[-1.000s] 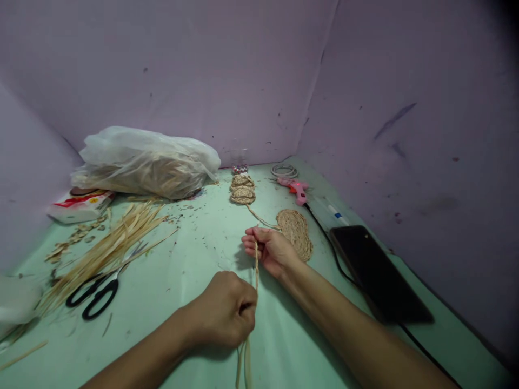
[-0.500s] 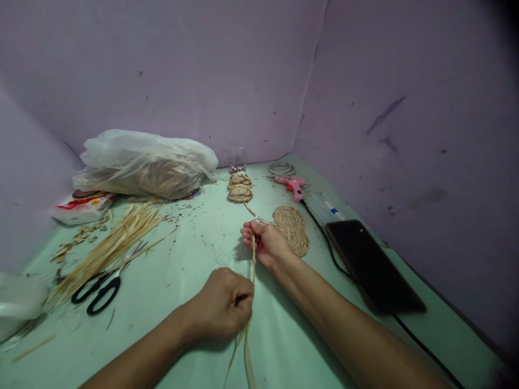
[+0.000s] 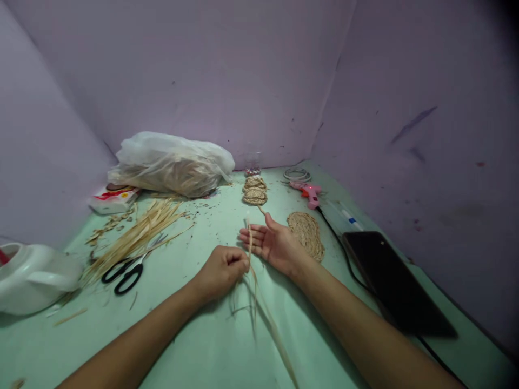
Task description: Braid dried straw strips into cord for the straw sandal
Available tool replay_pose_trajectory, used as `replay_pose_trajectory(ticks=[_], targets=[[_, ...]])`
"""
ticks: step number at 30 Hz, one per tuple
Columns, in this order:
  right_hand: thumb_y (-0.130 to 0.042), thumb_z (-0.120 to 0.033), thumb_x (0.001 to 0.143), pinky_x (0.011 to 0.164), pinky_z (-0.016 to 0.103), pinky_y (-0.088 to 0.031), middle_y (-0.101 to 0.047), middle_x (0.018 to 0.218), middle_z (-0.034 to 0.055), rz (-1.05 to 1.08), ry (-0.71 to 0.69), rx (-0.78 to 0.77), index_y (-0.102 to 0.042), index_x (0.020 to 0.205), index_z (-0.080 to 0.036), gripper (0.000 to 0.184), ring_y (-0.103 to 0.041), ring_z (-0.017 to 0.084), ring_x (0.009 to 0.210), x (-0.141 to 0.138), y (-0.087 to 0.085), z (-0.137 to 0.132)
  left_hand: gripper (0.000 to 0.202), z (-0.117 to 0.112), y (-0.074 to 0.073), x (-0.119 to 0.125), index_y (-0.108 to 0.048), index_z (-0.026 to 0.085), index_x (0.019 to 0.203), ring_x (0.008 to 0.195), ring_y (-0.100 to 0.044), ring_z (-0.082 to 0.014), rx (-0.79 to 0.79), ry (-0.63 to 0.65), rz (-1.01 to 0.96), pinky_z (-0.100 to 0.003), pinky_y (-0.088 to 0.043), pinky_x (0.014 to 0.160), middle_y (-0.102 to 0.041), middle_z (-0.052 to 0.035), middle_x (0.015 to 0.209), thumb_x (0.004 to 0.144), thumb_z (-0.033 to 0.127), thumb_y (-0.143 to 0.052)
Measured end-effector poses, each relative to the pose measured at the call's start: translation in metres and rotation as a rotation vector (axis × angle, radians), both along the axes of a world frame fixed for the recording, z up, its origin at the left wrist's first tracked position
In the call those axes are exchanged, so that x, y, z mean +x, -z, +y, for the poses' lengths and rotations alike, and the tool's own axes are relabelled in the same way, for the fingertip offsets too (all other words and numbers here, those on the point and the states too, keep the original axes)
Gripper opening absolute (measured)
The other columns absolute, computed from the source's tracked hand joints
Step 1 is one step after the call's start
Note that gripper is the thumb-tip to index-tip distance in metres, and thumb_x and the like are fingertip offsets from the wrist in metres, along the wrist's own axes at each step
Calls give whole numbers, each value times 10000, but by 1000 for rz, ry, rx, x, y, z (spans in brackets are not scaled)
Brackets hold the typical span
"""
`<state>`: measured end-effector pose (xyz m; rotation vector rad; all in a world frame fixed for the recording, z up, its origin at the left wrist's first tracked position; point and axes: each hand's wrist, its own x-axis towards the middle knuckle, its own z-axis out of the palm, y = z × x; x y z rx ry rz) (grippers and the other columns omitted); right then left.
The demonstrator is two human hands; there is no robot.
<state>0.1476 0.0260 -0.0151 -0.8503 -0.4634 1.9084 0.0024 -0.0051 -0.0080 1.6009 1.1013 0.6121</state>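
My left hand [image 3: 227,273] is closed on a thin twisted cord of straw-coloured fibre [image 3: 250,243], whose loose strands trail down toward me over the table. Palm up, with fingers stretched out, my right hand [image 3: 273,243] lies just behind the cord. The cord passes in front of its fingers; whether they touch cannot be made out. Right of that hand is a flat coiled mat [image 3: 310,235] of braided fibre, partly covered by the wrist. Farther back, smaller braided coils [image 3: 254,195] are stacked, with a cord end running from them toward my right hand.
Black-handled scissors [image 3: 128,275] lie by a bundle of dry fibre strips [image 3: 135,235] at left. Behind stands a filled plastic bag [image 3: 174,165]. A white jug-like container [image 3: 38,278] is at far left. To the right are a pink glue gun [image 3: 310,193] and a dark phone-like slab [image 3: 395,281].
My right hand has let go of the cord and opened its fingers. My left hand has moved up and away from me with the cord. The view has shifted left.
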Motion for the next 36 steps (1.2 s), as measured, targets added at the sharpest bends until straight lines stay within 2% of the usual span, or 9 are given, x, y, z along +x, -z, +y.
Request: replay_pose_trajectory(ticks=[2, 4, 10, 13, 16, 19, 24, 28, 36], targets=[[-396, -373, 817, 656, 288, -487, -628, 730, 118, -47, -135, -6, -543, 798, -90, 319, -613, 150, 642, -2, -1, -8, 199, 8, 1, -7, -414, 146, 515, 434, -218, -50, -10, -78, -76, -198, -183, 425, -293, 68, 443, 663, 261, -479], [-435, -297, 808, 657, 283, -481, -624, 692, 94, -147, -200, 29, -549, 809, -93, 233, -607, 138, 623, -4, -3, -18, 202, 14, 2, -13, -444, 137, 533, 424, -220, -46, -21, -108, -116, -196, -182, 426, -301, 72, 431, 670, 277, -493], [-574, -193, 712, 630, 259, -472, -584, 643, 34, -279, -301, 188, -577, 742, -100, 98, -559, 91, 568, -12, -8, -35, 216, 18, 5, -18, -478, 118, 541, 476, -377, -70, -10, -35, -130, -205, -282, 485, -478, 11, 494, 662, 291, -528], [-604, -185, 672, 498, 188, -437, -568, 619, 15, -340, -290, 206, -580, 698, -96, 95, -493, 48, 470, -14, -6, -35, 215, 17, 3, -16, -497, 113, 556, 503, -438, -91, -16, 1, -125, -220, -325, 519, -531, -18, 522, 665, 297, -521], [-602, -199, 656, 329, 132, -280, -551, 543, 3, -501, -207, 240, -574, 607, -91, 122, -386, 14, 366, -15, -1, -32, 213, 17, 3, -15, -526, 102, 571, 536, -471, -105, 1, 20, -120, -227, -343, 538, -566, -44, 564, 650, 299, -526], [-593, -215, 641, 292, 136, -190, -561, 508, 7, -626, -123, 225, -573, 577, -98, 135, -359, 14, 338, -17, 3, -31, 210, 20, 4, -15, -538, 100, 576, 534, -472, -108, 9, 35, -103, -228, -340, 528, -578, -53, 576, 641, 299, -517], [-597, -216, 607, 302, 148, -237, -557, 468, 2, -703, -2, 226, -567, 567, -112, 115, -409, 40, 347, -24, 8, -33, 205, 24, 7, -17, -509, 112, 518, 454, -371, -74, 13, 10, -31, -210, -254, 451, -499, -6, 478, 609, 296, -514], [-595, -203, 591, 303, 155, -266, -542, 447, -12, -714, 29, 242, -544, 559, -126, 98, -410, 47, 341, -25, 9, -34, 189, 26, 5, -16, -512, 106, 488, 433, -307, -57, -11, 0, -8, -209, -214, 439, -438, 20, 434, 570, 275, -527], [-638, -236, 578, 310, 150, -306, -516, 454, -39, -518, -177, 250, -540, 592, -129, 146, -414, 41, 339, -16, 7, -33, 106, 27, -6, -20, -530, 108, 476, 409, -288, -47, -159, 85, -64, -207, -192, 426, -396, 42, 394, 535, 195, -545]])
